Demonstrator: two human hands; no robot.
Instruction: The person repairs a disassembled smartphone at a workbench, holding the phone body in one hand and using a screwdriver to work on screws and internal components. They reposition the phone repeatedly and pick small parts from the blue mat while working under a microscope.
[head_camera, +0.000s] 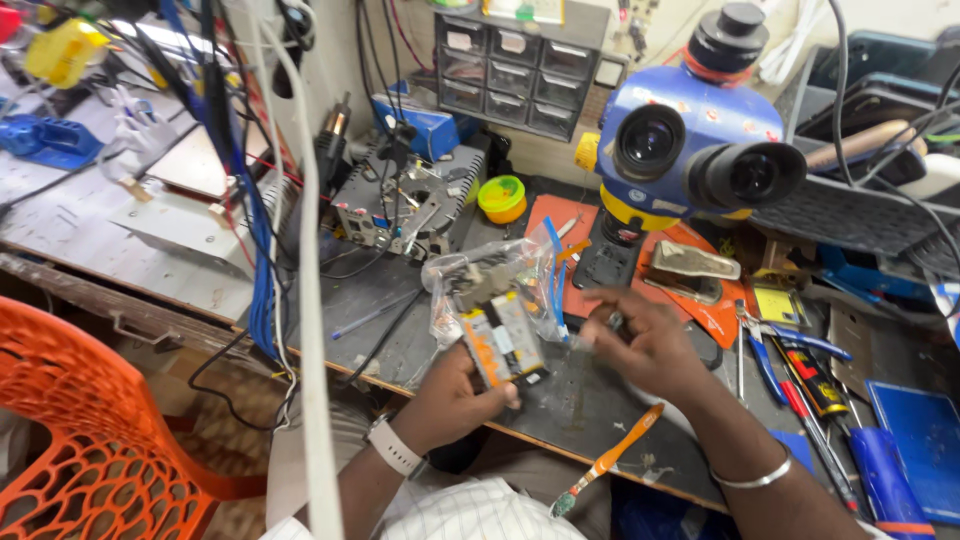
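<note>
Showing: one blue-and-yellow stereo microscope (690, 140), one orange lattice plastic chair (80, 420), one orange-handled toothbrush (610, 460), one grey multi-drawer parts cabinet (515, 75), one round yellow-green lidded tub (502, 197).

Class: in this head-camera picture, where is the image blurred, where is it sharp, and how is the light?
Head view: right hand smeared by motion blur; left hand and the phone it holds slightly soft; microscope fairly sharp; light even, shadows soft; white cable bows near the frame edge.

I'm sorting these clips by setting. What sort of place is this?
Likely an electronics repair bench: a stereo microscope, a small-parts drawer cabinet, and an opened phone in the left hand.
</note>
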